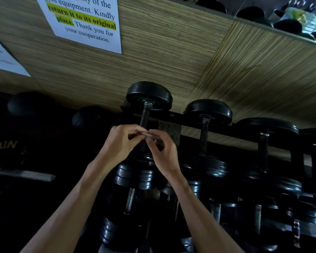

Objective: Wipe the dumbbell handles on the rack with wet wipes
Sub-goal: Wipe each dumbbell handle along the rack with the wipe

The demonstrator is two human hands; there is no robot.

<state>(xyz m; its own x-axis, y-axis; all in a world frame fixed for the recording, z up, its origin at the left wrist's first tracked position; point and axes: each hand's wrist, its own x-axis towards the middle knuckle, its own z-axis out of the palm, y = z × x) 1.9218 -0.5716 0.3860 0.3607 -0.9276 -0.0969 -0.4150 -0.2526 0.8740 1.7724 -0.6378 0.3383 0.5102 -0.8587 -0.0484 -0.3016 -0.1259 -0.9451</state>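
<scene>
Mid-frame, left hand (121, 141) and right hand (163, 152) both pinching a small pale wipe (146, 135) over a dumbbell handle (144, 115).

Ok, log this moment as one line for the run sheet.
stage: wipe prep | left hand and right hand: pinching small pale wipe between them | position: over top-row dumbbell handle | handle contact: unclear

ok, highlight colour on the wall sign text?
Yellow, over bold words on the white paper wall sign; head view, the only one.

Black rack (190, 119) – rows of dumbbells (207, 114)
</scene>
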